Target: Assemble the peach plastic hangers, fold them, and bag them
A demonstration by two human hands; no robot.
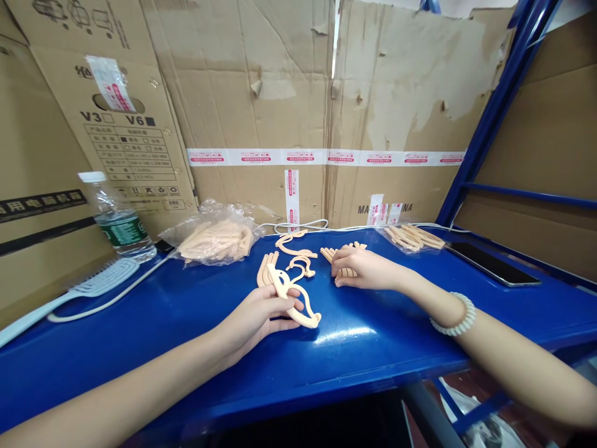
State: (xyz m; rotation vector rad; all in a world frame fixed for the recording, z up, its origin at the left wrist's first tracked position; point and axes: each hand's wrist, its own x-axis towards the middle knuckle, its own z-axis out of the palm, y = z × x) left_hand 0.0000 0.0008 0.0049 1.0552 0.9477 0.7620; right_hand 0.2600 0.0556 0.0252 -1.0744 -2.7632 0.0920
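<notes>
My left hand (261, 317) grips a cream-coloured curved plastic piece (305, 318) with a loop in it, held just above the blue table. Beyond it lie several bent pieces (265, 269) of the same colour, side by side. Farther back are a small curled piece (303, 266) and a wavy piece (296, 249). My right hand (357, 267), with a beaded bracelet on its wrist, rests at a row of short cream sticks (329, 254). Its fingers are curled down over them, and the fingertips are partly hidden, so whether one is pinched does not show.
A clear bag of cream pieces (217, 239) lies at the back left, and a smaller bag (415, 238) at the back right. A phone (494, 263) lies on the right. A water bottle (121, 224), a hairbrush (105, 278) and a white cable (116, 298) are at left. Cardboard (261, 112) walls the back.
</notes>
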